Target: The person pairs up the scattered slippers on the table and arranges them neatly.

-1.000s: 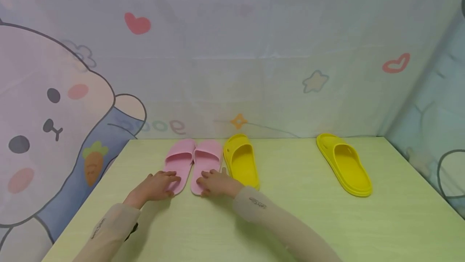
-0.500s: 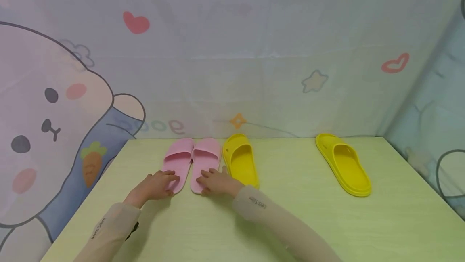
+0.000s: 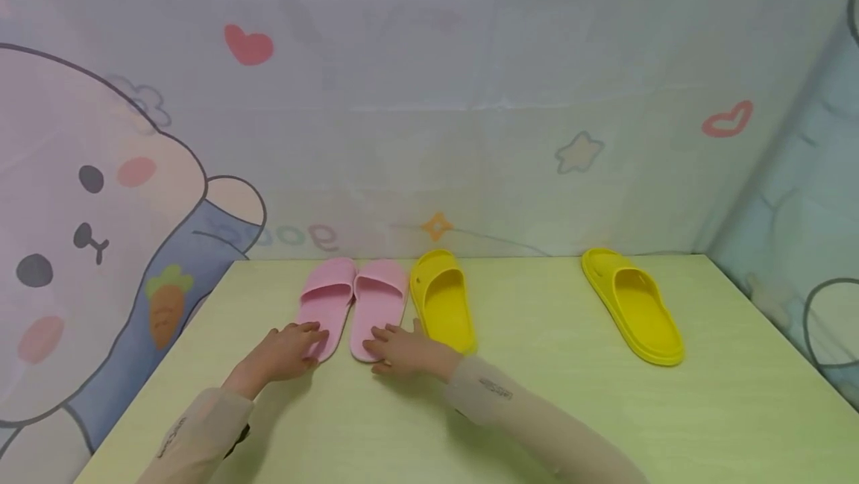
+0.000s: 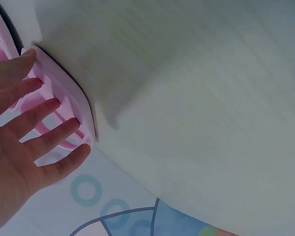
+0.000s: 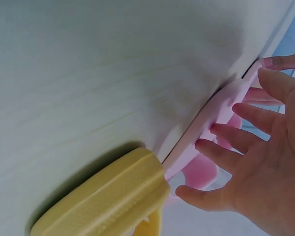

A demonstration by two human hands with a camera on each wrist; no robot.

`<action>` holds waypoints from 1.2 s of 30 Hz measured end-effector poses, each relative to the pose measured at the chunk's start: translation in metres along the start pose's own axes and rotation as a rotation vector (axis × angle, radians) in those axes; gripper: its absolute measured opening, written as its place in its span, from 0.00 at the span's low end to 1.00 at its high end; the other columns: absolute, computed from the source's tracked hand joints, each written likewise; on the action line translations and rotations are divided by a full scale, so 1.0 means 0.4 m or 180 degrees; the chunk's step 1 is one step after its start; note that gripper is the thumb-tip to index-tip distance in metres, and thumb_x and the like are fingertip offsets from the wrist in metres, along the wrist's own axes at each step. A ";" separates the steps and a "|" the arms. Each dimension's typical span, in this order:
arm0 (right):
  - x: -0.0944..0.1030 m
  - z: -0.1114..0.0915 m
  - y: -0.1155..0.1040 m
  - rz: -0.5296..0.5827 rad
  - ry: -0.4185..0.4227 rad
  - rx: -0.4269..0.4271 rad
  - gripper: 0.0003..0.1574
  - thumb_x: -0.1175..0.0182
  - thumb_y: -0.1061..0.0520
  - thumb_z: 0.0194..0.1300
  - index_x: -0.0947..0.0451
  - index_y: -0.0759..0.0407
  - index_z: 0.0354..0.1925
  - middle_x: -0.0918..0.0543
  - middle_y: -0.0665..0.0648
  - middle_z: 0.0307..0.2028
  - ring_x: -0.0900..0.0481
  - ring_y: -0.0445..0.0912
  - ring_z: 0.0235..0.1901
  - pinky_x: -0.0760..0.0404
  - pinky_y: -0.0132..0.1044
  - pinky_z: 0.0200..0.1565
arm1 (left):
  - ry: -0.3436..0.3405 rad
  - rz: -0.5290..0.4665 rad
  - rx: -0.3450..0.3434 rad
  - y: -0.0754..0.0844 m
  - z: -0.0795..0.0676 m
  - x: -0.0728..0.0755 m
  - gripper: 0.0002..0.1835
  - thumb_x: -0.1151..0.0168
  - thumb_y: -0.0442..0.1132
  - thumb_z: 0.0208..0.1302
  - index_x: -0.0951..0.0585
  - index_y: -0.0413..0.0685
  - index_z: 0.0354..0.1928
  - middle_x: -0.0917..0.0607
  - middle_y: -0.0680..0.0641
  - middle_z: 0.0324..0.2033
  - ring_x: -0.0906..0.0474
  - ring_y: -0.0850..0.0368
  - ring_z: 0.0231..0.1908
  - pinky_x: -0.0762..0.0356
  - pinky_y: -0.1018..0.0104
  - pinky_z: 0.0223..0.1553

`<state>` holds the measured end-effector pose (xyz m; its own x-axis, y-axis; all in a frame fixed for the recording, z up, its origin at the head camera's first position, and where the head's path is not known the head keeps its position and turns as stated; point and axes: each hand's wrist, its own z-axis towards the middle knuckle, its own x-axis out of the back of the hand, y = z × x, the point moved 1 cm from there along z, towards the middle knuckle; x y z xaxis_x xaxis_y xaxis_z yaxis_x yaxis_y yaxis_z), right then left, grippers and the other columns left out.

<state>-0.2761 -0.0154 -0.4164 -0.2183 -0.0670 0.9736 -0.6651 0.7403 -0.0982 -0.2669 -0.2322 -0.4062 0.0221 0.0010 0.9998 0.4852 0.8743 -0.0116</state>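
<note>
Two pink slippers lie side by side at the back of the table, toes toward the wall: the left pink slipper (image 3: pixel 326 301) and the right pink slipper (image 3: pixel 377 306). Over the heel of the left one, my left hand (image 3: pixel 287 351) has its fingers spread; in the left wrist view the fingertips (image 4: pixel 53 103) overlap the slipper. My right hand (image 3: pixel 405 350) is likewise spread at the right pink slipper's heel, fingers (image 5: pixel 221 155) extended beside its edge in the right wrist view. Just right of the pink pair is a yellow slipper (image 3: pixel 446 312), partly behind that hand.
A second yellow slipper (image 3: pixel 647 320) lies well apart on the right, angled, toe toward the wall. The pale green table (image 3: pixel 537 394) ends at a cloth backdrop (image 3: pixel 429 96) printed with a bear, hearts and a star. Another cloth hangs along the right side.
Both hands have drawn back very slightly, the right forearm also shifting a little right. The slippers lie as before; the whole view has moved slightly.
</note>
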 end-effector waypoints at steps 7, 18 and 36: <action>0.006 -0.029 0.008 0.0039 -0.0008 0.0018 0.30 0.55 0.42 0.65 0.42 0.43 0.64 0.43 0.48 0.67 0.45 0.46 0.67 0.49 0.60 0.61 | 0.0101 -0.0018 -0.0115 0.008 -0.007 0.003 0.16 0.39 0.34 0.51 0.22 0.44 0.45 0.21 0.38 0.47 0.24 0.39 0.44 0.31 0.38 0.37; 0.012 -0.074 0.054 0.0350 0.0056 -0.0021 0.30 0.56 0.43 0.66 0.43 0.45 0.65 0.43 0.49 0.67 0.46 0.45 0.67 0.50 0.61 0.61 | 0.0308 -0.0082 -0.0238 0.025 -0.014 0.009 0.14 0.38 0.36 0.51 0.21 0.44 0.42 0.19 0.41 0.43 0.22 0.43 0.43 0.29 0.41 0.35; 0.011 -0.169 0.117 0.0420 0.0319 0.0069 0.27 0.54 0.46 0.66 0.37 0.49 0.62 0.38 0.52 0.65 0.41 0.48 0.65 0.46 0.62 0.59 | 0.0435 -0.0039 -0.0614 0.135 0.011 0.035 0.18 0.39 0.40 0.54 0.22 0.47 0.48 0.21 0.43 0.49 0.24 0.45 0.47 0.29 0.46 0.39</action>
<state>-0.2599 0.0640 -0.4026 -0.2332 0.0976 0.9675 -0.6508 0.7236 -0.2299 -0.2443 -0.1830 -0.3928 0.1269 -0.0861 0.9882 0.6439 0.7650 -0.0161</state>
